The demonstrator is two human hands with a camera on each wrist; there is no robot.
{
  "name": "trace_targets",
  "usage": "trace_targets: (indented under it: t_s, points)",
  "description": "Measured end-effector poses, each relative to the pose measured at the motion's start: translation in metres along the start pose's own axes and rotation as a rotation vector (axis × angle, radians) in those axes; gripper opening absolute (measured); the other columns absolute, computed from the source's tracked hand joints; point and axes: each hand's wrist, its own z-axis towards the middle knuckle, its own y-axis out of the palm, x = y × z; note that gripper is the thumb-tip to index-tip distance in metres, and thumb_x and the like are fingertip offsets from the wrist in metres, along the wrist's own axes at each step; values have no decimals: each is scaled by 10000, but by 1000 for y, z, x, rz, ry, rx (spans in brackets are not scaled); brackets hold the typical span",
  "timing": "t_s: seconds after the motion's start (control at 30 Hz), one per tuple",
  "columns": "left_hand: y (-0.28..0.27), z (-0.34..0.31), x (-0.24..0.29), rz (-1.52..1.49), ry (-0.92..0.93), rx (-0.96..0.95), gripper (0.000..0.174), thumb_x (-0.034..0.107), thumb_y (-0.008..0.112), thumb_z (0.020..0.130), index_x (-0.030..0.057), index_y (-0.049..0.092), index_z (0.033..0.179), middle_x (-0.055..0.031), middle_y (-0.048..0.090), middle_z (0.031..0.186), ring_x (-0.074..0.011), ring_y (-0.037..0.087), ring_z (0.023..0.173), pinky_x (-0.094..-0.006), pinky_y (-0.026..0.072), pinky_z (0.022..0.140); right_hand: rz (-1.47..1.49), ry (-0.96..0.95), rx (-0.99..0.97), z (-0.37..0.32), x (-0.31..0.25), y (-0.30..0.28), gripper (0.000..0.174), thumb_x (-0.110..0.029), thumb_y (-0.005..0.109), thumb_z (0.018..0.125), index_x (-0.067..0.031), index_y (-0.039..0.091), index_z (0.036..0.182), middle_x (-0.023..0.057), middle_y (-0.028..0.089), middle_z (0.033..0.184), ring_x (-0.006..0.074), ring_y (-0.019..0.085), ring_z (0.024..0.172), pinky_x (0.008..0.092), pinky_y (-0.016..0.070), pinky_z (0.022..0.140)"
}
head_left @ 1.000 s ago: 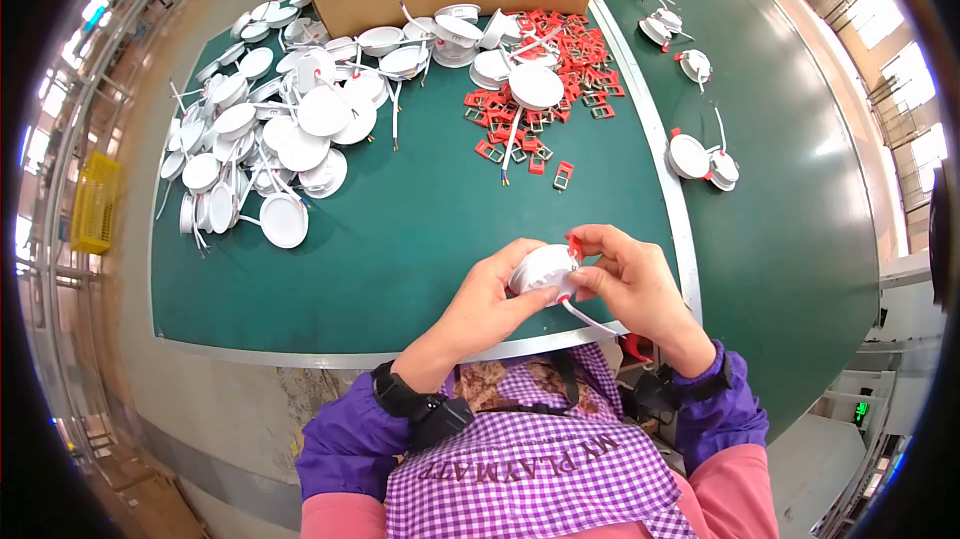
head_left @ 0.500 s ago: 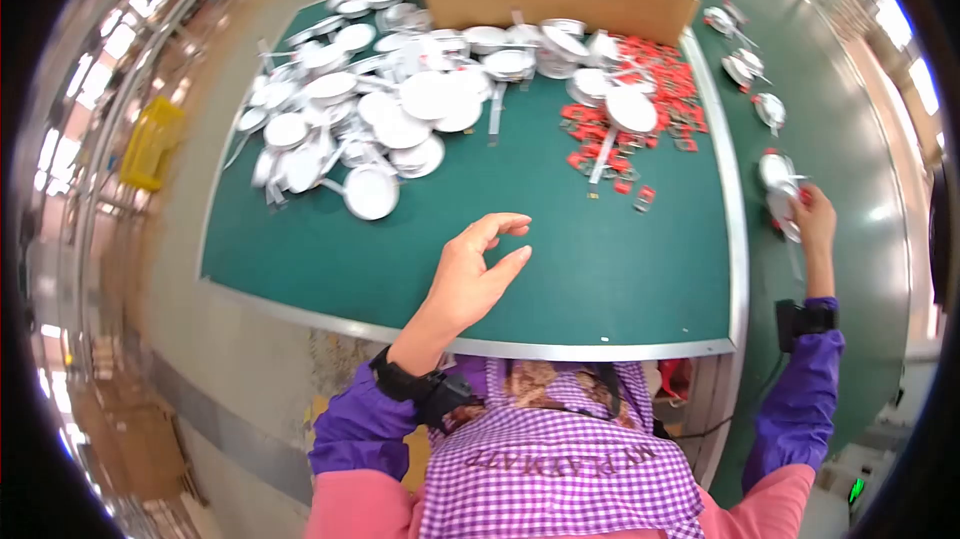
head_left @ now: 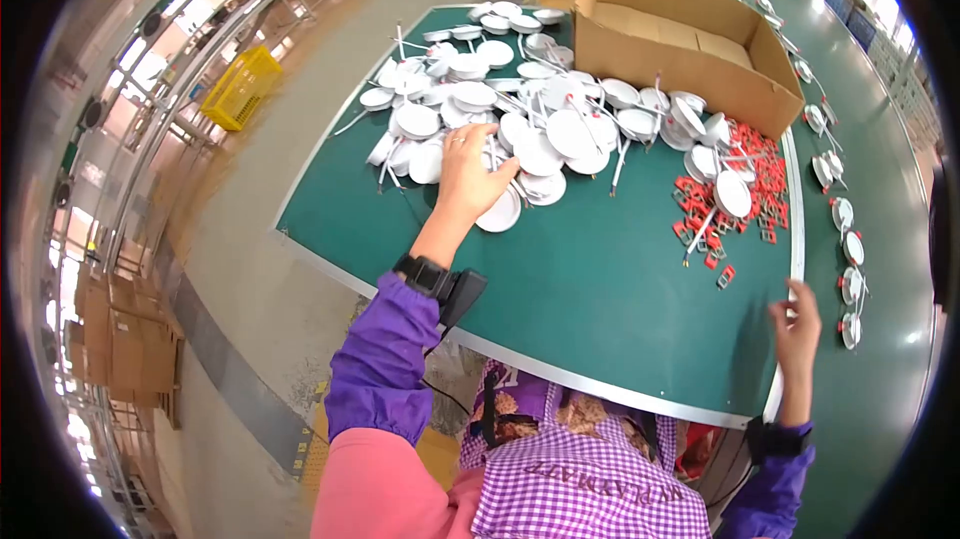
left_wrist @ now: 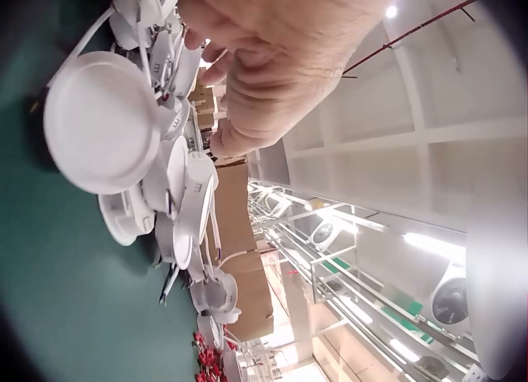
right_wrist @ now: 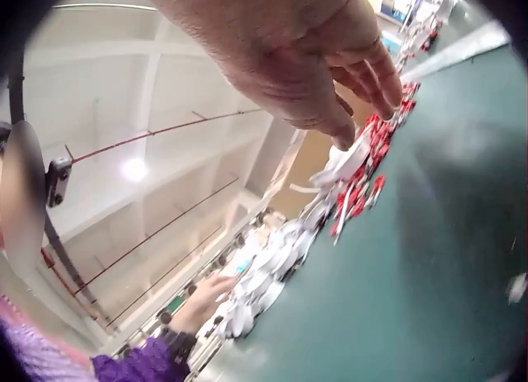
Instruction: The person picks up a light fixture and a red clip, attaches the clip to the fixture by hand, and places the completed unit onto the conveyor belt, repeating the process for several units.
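The left hand (head_left: pixel 472 179) is over the near edge of a heap of round white lamps (head_left: pixel 537 151), its thumb and fingers spread apart and nothing seen between them. In the left wrist view a white lamp (left_wrist: pixel 102 123) lies beside that hand (left_wrist: pixel 280 52). Above the table's right edge, the right hand (head_left: pixel 797 331) has loosely bent fingers and holds nothing. Red clips (head_left: pixel 765 184) lie beyond it, with one white lamp (head_left: pixel 732 194) resting among them. The right wrist view shows this hand (right_wrist: pixel 305 60) empty, thumb apart from the fingers.
A cardboard box (head_left: pixel 690 59) stands at the back of the green table (head_left: pixel 600 289). Past the table's metal edge (head_left: pixel 797 239), a green surface (head_left: pixel 885 399) bears a row of white lamps (head_left: pixel 852 248). A yellow crate (head_left: pixel 242 89) stands off to the left.
The left hand has moved out to the heap. The right hand has let go of the lamp on the right-hand surface and come back to the table's edge. The head view has swung left.
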Motion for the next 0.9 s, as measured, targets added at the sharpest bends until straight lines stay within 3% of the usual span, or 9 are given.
trace_targets:
  t_s: [0.13,0.2,0.27,0.3,0.43,0.67,0.7,0.83,0.9]
  points:
    - [7,36,1,54,45,-151,552,300,732,677,3,561,1110,-208,547,1136,-361,460,1113,-412,358,970,58,-97,-183,-31,-73,37,478,39,673,690,-48,539,1141,125,536,1187,231,574,911,313,494,712]
    - [17,58,3,20,41,-207,585,351,720,696,0,555,1135,-222,539,1156,-369,455,1126,-415,352,979,34,-204,-248,-38,-78,54,497,-35,710,682,-16,539,1148,171,519,1205,335,545,1044,369,469,831]
    - [31,84,2,52,22,-338,660,462,673,730,-2,538,1179,-250,510,1206,-383,438,1158,-422,341,994,11,-213,-260,-46,-89,70,511,-78,724,680,-14,543,1153,183,505,1223,351,502,1103,393,423,904]
    - [34,98,2,129,-21,-472,775,602,558,768,6,479,1257,-260,465,1267,-387,396,1218,-428,321,1015,-18,-232,-262,-48,-93,77,514,-94,729,677,-20,548,1152,185,498,1233,350,479,1131,400,400,924]
    - [52,141,6,198,-210,-756,956,753,376,760,40,295,1391,-266,351,1367,-387,322,1290,-432,276,1056,-114,-275,-279,-61,-99,94,505,-129,710,697,-45,553,1170,201,433,1309,369,387,1220,442,304,988]
    - [87,205,-10,268,-294,-816,1101,734,513,689,-6,150,1418,-262,273,1414,-380,286,1315,-390,267,1071,-104,-231,-253,-62,-103,97,438,-160,669,734,-54,579,1149,203,416,1330,371,363,1239,455,280,998]
    - [94,208,-13,267,-315,-744,1125,696,592,641,70,108,1440,-274,352,1366,-339,380,1272,-412,333,1031,-111,-235,-259,-62,-103,96,433,-166,666,737,-57,580,1148,203,420,1325,372,369,1232,458,281,995]
    - [117,217,-26,256,-165,-927,971,737,468,712,100,268,1417,-219,326,1408,-342,320,1307,-397,278,1058,-113,-231,-253,-61,-102,96,421,-171,663,731,-60,591,1130,198,437,1312,371,391,1215,459,296,981]
    - [117,210,-19,167,-243,-1052,893,719,434,746,107,343,1390,-190,315,1424,-321,299,1323,-384,241,1073,-103,-229,-253,-59,-104,95,414,-158,670,711,-54,604,1106,194,452,1300,367,405,1209,454,309,977]
